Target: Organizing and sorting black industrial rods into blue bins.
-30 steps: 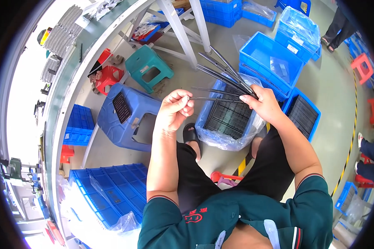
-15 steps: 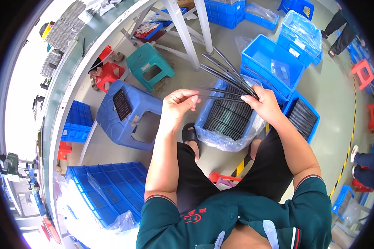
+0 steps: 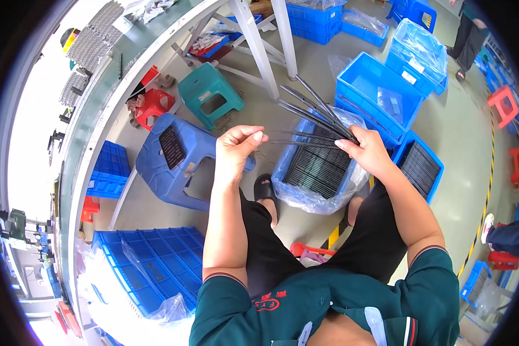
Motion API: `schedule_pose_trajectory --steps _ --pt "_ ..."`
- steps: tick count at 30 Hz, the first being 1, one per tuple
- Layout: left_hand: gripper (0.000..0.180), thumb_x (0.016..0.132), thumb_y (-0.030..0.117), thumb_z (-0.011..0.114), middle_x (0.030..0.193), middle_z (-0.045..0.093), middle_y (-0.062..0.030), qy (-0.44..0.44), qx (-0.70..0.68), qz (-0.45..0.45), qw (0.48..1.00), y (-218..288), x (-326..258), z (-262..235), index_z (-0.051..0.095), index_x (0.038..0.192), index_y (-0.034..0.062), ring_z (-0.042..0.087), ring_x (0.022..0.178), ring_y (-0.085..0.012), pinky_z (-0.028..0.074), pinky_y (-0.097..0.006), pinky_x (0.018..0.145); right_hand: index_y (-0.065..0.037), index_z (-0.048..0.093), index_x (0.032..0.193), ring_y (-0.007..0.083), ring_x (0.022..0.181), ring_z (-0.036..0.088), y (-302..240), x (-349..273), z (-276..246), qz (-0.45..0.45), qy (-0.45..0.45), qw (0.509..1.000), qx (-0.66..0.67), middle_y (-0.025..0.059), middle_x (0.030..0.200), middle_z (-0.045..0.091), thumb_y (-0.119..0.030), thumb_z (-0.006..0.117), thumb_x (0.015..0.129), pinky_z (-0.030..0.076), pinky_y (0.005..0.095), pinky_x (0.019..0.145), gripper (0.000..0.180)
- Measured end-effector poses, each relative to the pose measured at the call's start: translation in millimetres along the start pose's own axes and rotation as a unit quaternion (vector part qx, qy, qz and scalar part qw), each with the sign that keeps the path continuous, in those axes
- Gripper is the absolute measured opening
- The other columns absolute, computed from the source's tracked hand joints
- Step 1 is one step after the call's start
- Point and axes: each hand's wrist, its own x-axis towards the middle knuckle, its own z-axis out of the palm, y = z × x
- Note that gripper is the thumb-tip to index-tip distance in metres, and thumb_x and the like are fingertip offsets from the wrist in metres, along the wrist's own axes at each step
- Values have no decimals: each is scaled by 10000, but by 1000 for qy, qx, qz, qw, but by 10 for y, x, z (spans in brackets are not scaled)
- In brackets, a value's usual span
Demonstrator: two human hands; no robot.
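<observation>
A fanned bundle of thin black rods (image 3: pixel 316 111) is gripped near one end by my right hand (image 3: pixel 370 151), fingers wrapped round it. Most rods point up and to the left, while a few lie nearly level toward my left hand (image 3: pixel 237 151). Thumb and forefinger of that hand are pinched together close to the tips of the level rods; anything between them is too small to make out. Below the bundle, a plastic-lined blue crate (image 3: pixel 278 187) holds rows of similar black rods (image 3: pixel 317 173).
A blue stool (image 3: pixel 173 167) with a dark pad stands left, a green stool (image 3: pixel 209 92) behind it. Blue crates (image 3: pixel 375 86) are stacked at the right, beside another crate of black rods (image 3: pixel 419 167). A long workbench (image 3: pixel 106 109) runs along the left. Ribbed blue crates (image 3: pixel 155 265) stand lower left.
My left hand has moved a little to the left, away from the bundle, its fingers still pinched. My right hand keeps hold of the rods in nearly the same place.
</observation>
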Motion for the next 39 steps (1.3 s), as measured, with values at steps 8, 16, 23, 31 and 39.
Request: schedule_pose_trajectory --steps 8,16,23,31,39 --pt "138 809 25 651 858 659 -89 -43 -73 16 996 -35 -5 53 641 933 -35 638 778 -159 489 -258 742 -30 541 744 292 501 534 -145 -16 -31 -30 -12 998 -58 134 545 524 -313 686 776 386 366 472 320" --pt "130 795 31 666 854 661 -93 -46 -125 21 991 -105 -7 80 647 910 -26 643 753 -168 502 -270 728 -9 512 740 196 473 414 -133 -29 -39 -94 35 991 -85 120 551 466 -257 693 781 364 307 475 309" --pt "134 800 46 659 891 651 -87 -140 -318 -78 934 -189 34 -44 640 925 0 620 746 -171 482 -263 701 -31 551 763 270 490 504 -90 -24 -43 -30 -35 999 -17 132 554 515 -318 685 778 377 342 475 317" --pt "129 809 50 649 877 628 -61 -158 -318 -54 933 -247 26 -13 619 928 13 596 761 -160 461 -258 699 -30 555 771 226 483 480 -154 -31 -70 -44 -41 998 -34 124 565 508 -279 693 781 372 329 477 285" --pt "129 797 61 660 824 617 -60 -200 -311 -95 924 -194 14 -60 618 911 21 538 725 -153 419 -271 681 -12 544 771 220 475 436 -148 -1 -122 -74 -59 995 -39 118 553 487 -248 703 772 364 322 474 284"
